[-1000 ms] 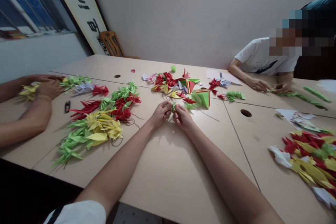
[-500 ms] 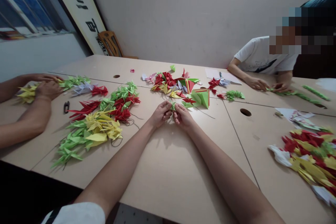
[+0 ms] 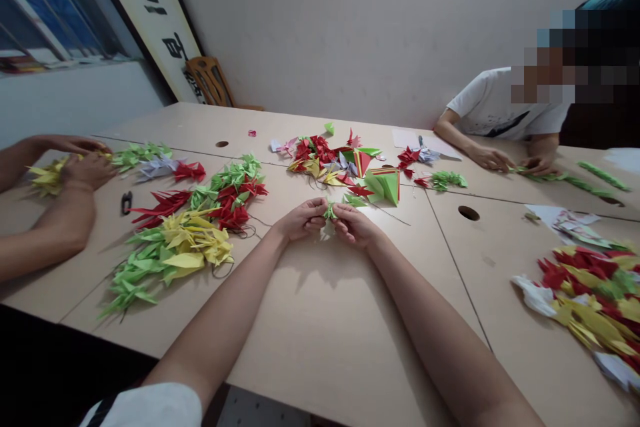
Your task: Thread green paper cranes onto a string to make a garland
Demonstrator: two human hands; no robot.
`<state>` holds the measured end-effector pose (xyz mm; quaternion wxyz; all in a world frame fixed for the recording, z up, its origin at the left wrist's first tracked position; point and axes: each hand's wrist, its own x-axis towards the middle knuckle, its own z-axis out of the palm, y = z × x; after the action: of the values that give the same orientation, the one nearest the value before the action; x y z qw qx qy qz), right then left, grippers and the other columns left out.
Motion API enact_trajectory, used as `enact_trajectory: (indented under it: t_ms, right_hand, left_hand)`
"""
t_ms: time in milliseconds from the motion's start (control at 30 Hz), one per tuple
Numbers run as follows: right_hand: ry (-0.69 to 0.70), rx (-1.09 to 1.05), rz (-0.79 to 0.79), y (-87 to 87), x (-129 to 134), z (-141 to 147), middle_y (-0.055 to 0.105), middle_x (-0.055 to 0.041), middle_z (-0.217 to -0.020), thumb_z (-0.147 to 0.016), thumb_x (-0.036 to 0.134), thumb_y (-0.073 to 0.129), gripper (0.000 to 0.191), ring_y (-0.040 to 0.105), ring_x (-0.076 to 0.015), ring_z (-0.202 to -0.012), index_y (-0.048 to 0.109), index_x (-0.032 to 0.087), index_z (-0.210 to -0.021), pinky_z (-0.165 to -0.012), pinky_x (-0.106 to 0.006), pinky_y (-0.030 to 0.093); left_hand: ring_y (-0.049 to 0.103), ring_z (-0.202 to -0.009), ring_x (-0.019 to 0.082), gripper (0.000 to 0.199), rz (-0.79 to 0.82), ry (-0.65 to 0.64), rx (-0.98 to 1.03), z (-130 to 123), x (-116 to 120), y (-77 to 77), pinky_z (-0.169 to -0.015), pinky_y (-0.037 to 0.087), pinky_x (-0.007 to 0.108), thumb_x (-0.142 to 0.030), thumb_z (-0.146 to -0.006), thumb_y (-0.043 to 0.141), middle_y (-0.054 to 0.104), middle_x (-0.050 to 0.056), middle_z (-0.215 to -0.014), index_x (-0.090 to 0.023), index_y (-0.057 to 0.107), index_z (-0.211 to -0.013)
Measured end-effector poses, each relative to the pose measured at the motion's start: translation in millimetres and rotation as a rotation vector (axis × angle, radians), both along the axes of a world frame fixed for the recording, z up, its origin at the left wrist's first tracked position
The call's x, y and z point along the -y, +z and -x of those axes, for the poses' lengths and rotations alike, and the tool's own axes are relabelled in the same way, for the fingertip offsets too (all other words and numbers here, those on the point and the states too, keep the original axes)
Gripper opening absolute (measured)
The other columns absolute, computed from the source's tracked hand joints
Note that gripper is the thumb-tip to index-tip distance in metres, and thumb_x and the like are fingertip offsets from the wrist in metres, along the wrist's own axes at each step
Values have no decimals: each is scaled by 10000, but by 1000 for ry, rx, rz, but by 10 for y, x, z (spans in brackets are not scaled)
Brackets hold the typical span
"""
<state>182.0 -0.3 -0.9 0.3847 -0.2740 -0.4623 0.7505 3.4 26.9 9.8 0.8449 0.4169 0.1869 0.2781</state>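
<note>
Between my two hands is a small green folded origami paper piece [image 3: 329,211], pinched just above the table. My left hand [image 3: 304,219] grips its left side with thumb and fingers closed. On the opposite side, my right hand [image 3: 356,225] pinches it the same way. The fingers cover much of the piece, so its full shape is hidden. Just beyond my hands lie a stack of green and red paper sheets [image 3: 381,187] and a heap of red, yellow and lilac folded paper cranes [image 3: 320,155].
Strung paper cranes [image 3: 193,237] lie on the table left of my arms, by a small dark thread snipper [image 3: 127,203]. A colourful crane pile [image 3: 595,293] is at right. A co-worker's hands [image 3: 90,163] work at left; another person [image 3: 505,107] sits across, handling green paper.
My hands have drawn slightly apart, with the green paper piece still between them and more of it showing. The left co-worker's hands have shifted a little.
</note>
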Motion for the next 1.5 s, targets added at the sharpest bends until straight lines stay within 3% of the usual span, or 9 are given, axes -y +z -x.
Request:
enact_trajectory:
  t_ms: [233,367,467,667,767,1033,1167,1367,1500]
  right_hand:
    - [-248,-118,-26,-29,25,232,470,121,-452,-735,547,715,460,357,-45,-265,396,220,-791,-263,-137,241]
    - [-314,-142,-17,-50,30,317,462,126,-454,-731,547,713,471,376,-46,-274,374,224,-782,-264,-137,238]
    - [-272,-127,-17,-50,20,264,461,123,-454,-755,533,698,443,366,-40,-270,387,218,-788,-268,-133,237]
    - [-19,-47,-5,-5,15,66,463,108,-440,-777,491,699,390,337,-37,-252,447,194,-793,-258,-136,211]
    - [-69,-65,-6,6,25,100,462,113,-440,-774,494,701,400,338,-35,-251,428,202,-791,-259,-133,205]
    - [-326,-149,-44,-25,46,371,518,114,-470,-722,574,705,490,388,-49,-264,366,225,-782,-270,-149,244]
    - [-291,-139,-47,-22,45,314,492,123,-451,-708,579,714,493,345,-44,-253,380,227,-793,-264,-150,210]
    - [-31,-63,-45,1,39,111,450,123,-435,-800,519,653,389,290,-33,-246,414,213,-794,-273,-154,167]
    - [-110,-64,-42,9,46,156,442,132,-429,-795,543,651,399,276,-34,-242,421,217,-825,-270,-155,150]
  left_hand:
    - [231,-342,-1,402,-63,244,83,-140,24,-54,-347,123,108,-362,-696,804,285,-122,-490,-178,458,-789]
    - [234,-345,-3,420,-78,304,81,-173,31,-58,-346,123,111,-372,-681,813,281,-123,-485,-174,453,-771]
    - [226,-347,-3,411,-75,265,88,-135,30,-41,-349,126,110,-364,-683,814,282,-122,-480,-171,463,-773]
    - [251,-356,-4,372,0,18,34,-11,18,24,-354,97,108,-311,-703,806,322,-102,-500,-158,472,-759]
    - [245,-350,-3,373,2,51,60,-26,12,8,-351,94,107,-318,-701,806,302,-108,-497,-163,474,-768]
    - [207,-335,-3,380,-40,309,109,-154,13,-63,-338,121,107,-324,-695,809,247,-131,-476,-173,472,-785]
    - [211,-336,-4,381,-50,263,109,-120,9,-38,-341,117,106,-334,-696,808,256,-127,-480,-172,474,-780]
    - [233,-343,-7,363,-22,35,51,-11,9,8,-349,102,110,-321,-702,806,310,-110,-497,-162,488,-777]
    - [223,-337,-2,374,-26,112,89,-52,23,0,-346,89,117,-323,-693,814,298,-112,-487,-171,485,-786]
